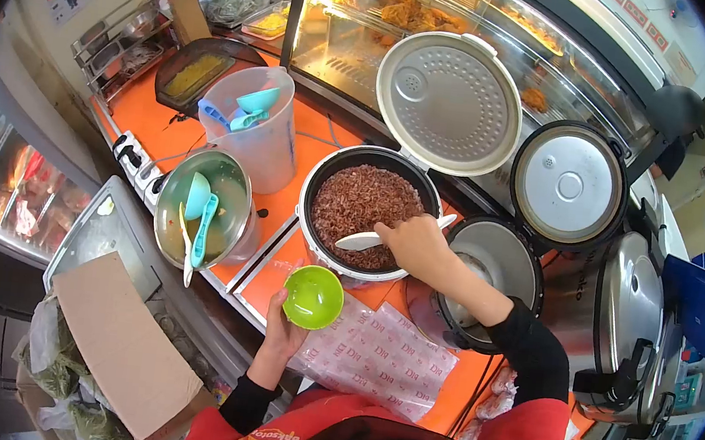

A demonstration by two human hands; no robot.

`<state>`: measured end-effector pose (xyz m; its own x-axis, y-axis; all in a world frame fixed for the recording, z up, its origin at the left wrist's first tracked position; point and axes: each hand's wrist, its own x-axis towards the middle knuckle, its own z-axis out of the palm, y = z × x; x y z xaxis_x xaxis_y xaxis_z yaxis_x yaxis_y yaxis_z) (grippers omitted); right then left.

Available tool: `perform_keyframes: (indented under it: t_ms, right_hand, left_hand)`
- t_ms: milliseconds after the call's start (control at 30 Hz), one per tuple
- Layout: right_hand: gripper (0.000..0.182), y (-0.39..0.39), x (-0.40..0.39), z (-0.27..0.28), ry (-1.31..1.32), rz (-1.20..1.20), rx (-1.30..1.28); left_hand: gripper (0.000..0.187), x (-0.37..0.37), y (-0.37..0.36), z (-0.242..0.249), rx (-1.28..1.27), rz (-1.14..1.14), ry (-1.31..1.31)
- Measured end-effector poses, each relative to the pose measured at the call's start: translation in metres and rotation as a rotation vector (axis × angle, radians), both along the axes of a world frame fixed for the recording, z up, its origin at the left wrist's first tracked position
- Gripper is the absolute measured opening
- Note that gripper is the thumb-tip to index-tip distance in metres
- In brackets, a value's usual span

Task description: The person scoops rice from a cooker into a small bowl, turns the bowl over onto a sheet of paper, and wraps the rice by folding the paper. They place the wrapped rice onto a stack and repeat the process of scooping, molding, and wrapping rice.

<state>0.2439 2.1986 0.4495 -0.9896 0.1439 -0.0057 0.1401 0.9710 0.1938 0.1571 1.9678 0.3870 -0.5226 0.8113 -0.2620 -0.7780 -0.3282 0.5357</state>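
One right hand (411, 242) closed round white rice paddle (359, 241), blade at red rice (359, 196) inside rice cooker (306, 223); left hand (277, 330) half-curled round green bowl (313, 296) just beside cooker. Scooping, apparently; lifting calls for level paddle.

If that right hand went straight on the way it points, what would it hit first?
Probably the reddish-brown rice in the cooker, just ahead of the right hand; the hand's height above it is unclear.

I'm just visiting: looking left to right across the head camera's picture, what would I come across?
Left-edge glass case → metal pot → green bowl → right hand → black-rimmed lid → blue object.
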Motion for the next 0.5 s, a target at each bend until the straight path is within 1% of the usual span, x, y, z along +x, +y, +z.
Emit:
perform_keyframes:
  t_ms: [67, 167, 300, 433, 467, 500]
  right_hand:
    - [0.011, 0.006, 0.003, -0.002, -0.003, -0.015, -0.033]
    - [0.012, 0.016, 0.002, -0.002, 0.065, 0.0, -0.067]
    - [0.014, 0.019, -0.007, -0.001, 0.074, -0.04, -0.046]
    - [0.014, -0.009, 0.0, 0.029, 0.043, -0.049, -0.075]
    - [0.014, -0.016, -0.001, 0.016, 0.016, 0.0, -0.1]
    - [0.015, -0.023, -0.003, 0.0, 0.061, 0.015, -0.08]
  left_hand:
    - [0.065, 0.002, -0.002, 0.004, -0.016, 0.01, 0.015]
    - [0.063, 0.006, -0.008, -0.011, 0.015, 0.0, -0.004]
    - [0.06, 0.015, -0.012, -0.01, -0.029, -0.048, -0.058]
    - [0.059, 0.015, -0.019, -0.008, -0.013, -0.02, -0.072]
    - [0.058, 0.015, -0.02, -0.009, -0.006, -0.018, -0.085]
    - [0.058, 0.017, -0.017, -0.008, -0.017, -0.031, -0.094]
